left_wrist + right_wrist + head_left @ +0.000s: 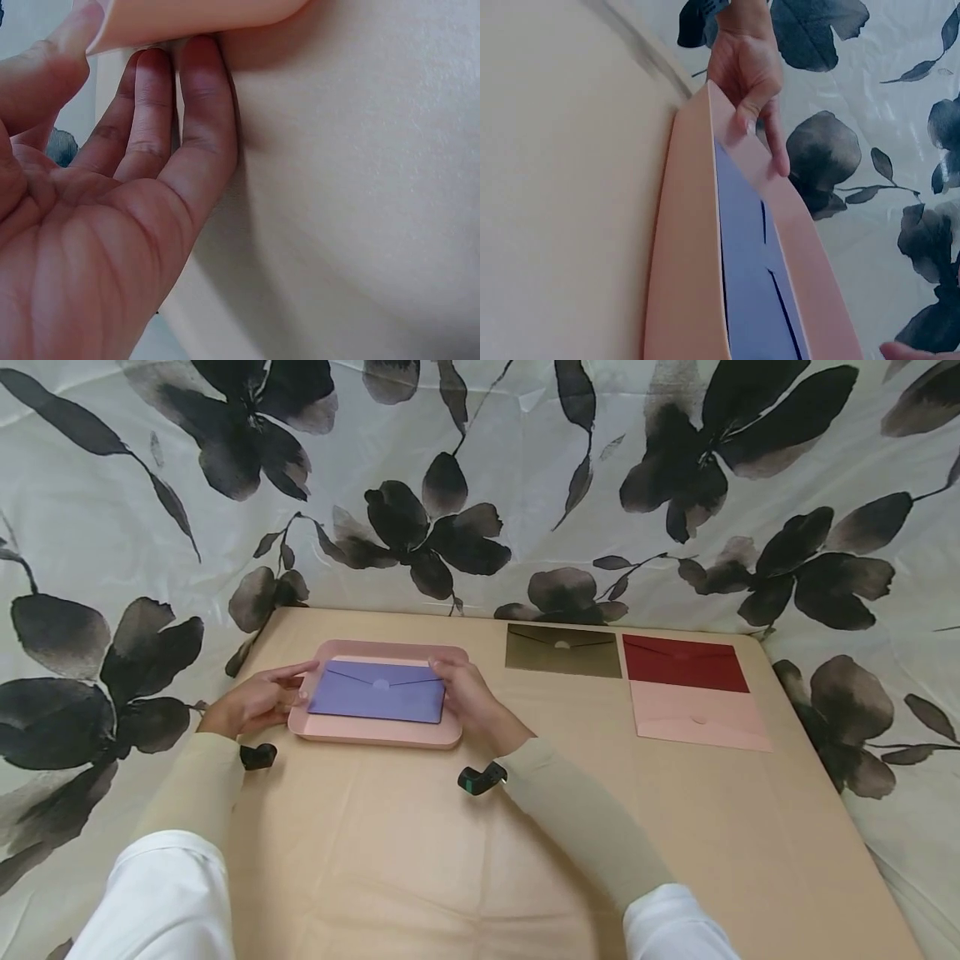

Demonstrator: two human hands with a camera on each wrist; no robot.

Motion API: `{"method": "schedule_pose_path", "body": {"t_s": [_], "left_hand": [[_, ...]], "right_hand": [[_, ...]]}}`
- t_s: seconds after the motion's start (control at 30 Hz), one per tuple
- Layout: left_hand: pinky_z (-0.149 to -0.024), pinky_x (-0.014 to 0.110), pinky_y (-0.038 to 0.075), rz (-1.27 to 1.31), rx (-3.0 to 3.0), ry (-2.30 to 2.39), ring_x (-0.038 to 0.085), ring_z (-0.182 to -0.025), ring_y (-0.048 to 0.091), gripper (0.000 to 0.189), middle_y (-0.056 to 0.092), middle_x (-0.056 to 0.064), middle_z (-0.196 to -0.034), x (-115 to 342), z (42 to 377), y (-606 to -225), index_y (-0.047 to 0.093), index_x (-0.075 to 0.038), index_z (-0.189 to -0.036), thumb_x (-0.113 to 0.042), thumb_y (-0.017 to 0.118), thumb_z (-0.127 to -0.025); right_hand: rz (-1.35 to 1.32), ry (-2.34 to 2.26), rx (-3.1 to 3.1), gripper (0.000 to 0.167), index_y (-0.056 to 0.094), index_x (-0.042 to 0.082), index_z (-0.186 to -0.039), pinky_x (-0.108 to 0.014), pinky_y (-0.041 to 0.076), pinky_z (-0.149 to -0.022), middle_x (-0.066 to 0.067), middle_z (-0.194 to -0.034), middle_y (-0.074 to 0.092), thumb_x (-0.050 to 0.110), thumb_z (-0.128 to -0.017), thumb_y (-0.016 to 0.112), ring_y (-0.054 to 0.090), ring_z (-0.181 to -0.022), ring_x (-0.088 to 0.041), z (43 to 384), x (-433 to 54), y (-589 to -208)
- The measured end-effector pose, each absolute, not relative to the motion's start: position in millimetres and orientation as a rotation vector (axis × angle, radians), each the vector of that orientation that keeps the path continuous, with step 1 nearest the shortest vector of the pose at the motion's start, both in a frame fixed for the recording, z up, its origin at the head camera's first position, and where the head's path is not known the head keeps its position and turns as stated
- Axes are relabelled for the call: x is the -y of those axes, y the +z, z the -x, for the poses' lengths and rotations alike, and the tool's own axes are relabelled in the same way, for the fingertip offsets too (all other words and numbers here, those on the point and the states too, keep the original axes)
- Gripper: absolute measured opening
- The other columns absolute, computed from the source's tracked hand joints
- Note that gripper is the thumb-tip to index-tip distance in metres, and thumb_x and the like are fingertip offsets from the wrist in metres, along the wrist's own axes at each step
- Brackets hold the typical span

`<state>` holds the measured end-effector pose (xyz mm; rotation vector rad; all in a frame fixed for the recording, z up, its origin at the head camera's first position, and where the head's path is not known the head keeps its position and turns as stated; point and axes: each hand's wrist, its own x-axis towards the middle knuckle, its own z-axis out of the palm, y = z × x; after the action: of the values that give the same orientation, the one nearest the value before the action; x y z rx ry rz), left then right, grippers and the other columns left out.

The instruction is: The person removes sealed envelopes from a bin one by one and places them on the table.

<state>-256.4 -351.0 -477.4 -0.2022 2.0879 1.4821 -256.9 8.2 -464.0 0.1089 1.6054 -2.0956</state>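
A pale cloth with dark flowers fills the top and both sides of the head view. Against it, the tan table spreads from the centre to the bottom of the frame. 2 beige sleeves with white cuffs reach up from the lower left and lower right.

The pink tray is left of centre; whether it touches the table or is slightly raised, I cannot tell. Of 4 envelopes, the blue envelope lies inside it. At the right, the red envelope meets the pink envelope below it, and the olive envelope is just beside the red, upper right of centre.

The left hand grasps the tray's left end, thumb at the rim, fingers at the underside. The right hand grips the right end, most fingers hidden. 2 small black wrist cameras sit by the sleeve ends.
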Motion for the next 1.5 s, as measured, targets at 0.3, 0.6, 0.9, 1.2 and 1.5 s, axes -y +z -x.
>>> {"method": "schedule_pose_path", "body": {"t_s": [0.3,0.6,0.9,1.2,1.5], "left_hand": [[-0.103,0.033,0.056,0.206,-2.081,1.488,0.033,-0.142,0.044,0.080,0.011,0.019,-0.175,347,256,-476,0.018,-0.028,-0.167,-0.007,0.059,-0.102],[-0.105,0.037,0.054,0.200,-2.088,1.486,0.034,-0.143,0.043,0.080,0.010,0.019,-0.175,350,257,-475,0.018,-0.028,-0.167,-0.006,0.059,-0.102],[-0.098,0.031,0.058,0.186,-2.069,1.517,0.012,-0.120,0.059,0.081,0.012,0.019,-0.175,352,256,-474,0.019,-0.026,-0.167,-0.004,0.060,-0.101],[-0.095,0.028,0.059,0.166,-2.060,1.535,0.005,-0.111,0.062,0.080,0.013,0.019,-0.175,353,256,-477,0.020,-0.025,-0.167,-0.003,0.059,-0.101],[-0.097,0.030,0.058,0.175,-2.054,1.540,0.006,-0.113,0.061,0.081,0.014,0.019,-0.174,354,256,-479,0.020,-0.025,-0.167,-0.002,0.059,-0.101]], "right_hand": [[-0.184,-2.223,-1.457,0.066,0.021,0.008,-0.166,-0.051,0.006,-0.133,-0.008,-0.177,0.012,0.030,-0.109,0.045,0.002,-0.165,-0.025,252,0,-465],[-0.278,-2.258,-1.443,0.069,0.022,0.003,-0.165,-0.050,0.014,-0.133,-0.012,-0.176,0.017,0.017,-0.104,0.051,0.008,-0.164,-0.026,250,1,-456],[-0.204,-2.103,-1.919,0.060,0.049,-0.003,-0.148,-0.034,0.052,-0.103,-0.024,-0.143,0.061,-0.010,-0.090,0.062,0.062,-0.128,-0.030,253,0,-458],[-0.081,-1.988,-2.109,0.053,0.061,0.003,-0.138,-0.030,0.062,-0.079,-0.005,-0.088,0.063,-0.011,-0.088,0.070,0.065,-0.085,-0.016,263,2,-473],[-0.055,-2.042,-1.947,0.057,0.059,0.002,-0.137,-0.021,0.051,-0.062,-0.004,-0.086,0.063,-0.017,-0.084,0.068,0.063,-0.081,-0.013,264,11,-481]]}}
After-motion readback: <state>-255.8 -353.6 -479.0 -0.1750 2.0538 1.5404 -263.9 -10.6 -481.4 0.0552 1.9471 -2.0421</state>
